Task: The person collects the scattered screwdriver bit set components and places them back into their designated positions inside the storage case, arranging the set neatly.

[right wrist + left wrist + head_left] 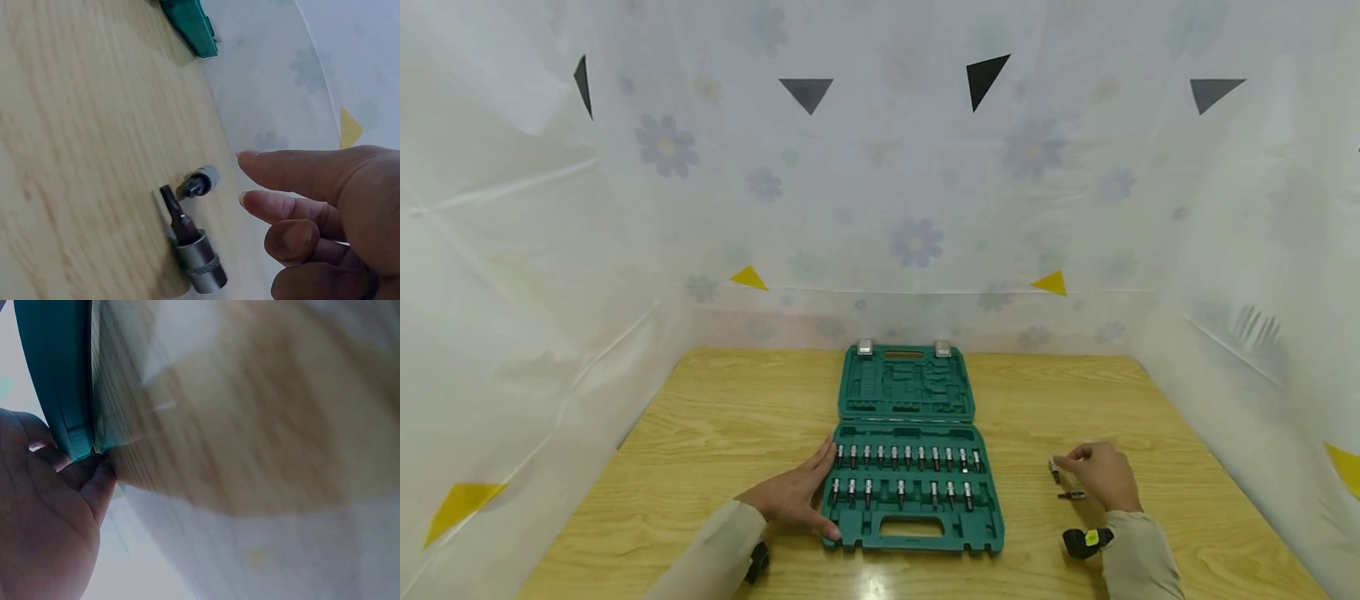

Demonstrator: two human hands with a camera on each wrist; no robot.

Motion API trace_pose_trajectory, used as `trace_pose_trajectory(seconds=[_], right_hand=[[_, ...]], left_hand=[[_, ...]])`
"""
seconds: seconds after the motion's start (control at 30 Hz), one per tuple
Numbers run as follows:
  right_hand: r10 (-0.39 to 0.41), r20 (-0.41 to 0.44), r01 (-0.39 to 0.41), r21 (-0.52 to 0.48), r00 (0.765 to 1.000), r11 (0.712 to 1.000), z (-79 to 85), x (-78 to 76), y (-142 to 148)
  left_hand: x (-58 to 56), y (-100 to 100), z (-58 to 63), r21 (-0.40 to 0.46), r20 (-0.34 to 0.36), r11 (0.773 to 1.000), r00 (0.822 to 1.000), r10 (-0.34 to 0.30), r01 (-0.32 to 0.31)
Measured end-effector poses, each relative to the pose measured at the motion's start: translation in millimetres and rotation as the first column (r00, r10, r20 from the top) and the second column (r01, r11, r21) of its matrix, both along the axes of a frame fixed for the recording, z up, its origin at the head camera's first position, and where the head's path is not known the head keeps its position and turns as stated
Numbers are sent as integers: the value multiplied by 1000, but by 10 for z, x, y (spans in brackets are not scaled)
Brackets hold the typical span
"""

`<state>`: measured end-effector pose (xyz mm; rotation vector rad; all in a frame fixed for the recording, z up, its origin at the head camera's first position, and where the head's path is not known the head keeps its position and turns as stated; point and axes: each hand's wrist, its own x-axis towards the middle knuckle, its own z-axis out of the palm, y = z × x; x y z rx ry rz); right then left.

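Observation:
A green socket-bit case (917,533) lies unfolded on the table, its lower half holding two rows of silver bit sockets (901,493) with gaps in the front row. My left hand (797,493) rests against the case's left side, thumb spread to the near corner; the left wrist view shows the fingers at the green edge (78,434). To the right of the case, my right hand (1099,477) hovers over two loose bit sockets. One bit socket (203,181) lies just short of the parted thumb and index fingertips. Another bit socket (199,265) lies nearer the wrist camera.
The case's lid (906,383) lies back toward the far edge, with two metal latches (866,347) on it. Below the right hand is a black wrist strap piece (1081,542) with a yellow label. White patterned sheeting (917,183) surrounds the wooden table (737,400).

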<state>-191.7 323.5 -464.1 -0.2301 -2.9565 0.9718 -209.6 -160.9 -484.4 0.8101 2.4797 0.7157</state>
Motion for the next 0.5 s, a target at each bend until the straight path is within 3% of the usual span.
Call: trace_pose_trajectory(seconds=[0.2,0.5], right_hand=[[-13,57,12,13,998,1000,-62,-25,9],[-16,71,15,16,997,1000,-107,-36,13]], left_hand=[[9,-1,-2,-3,1,1000,1000,1,-1],[9,10,19,-15,-7,1000,1000,1,-1]])
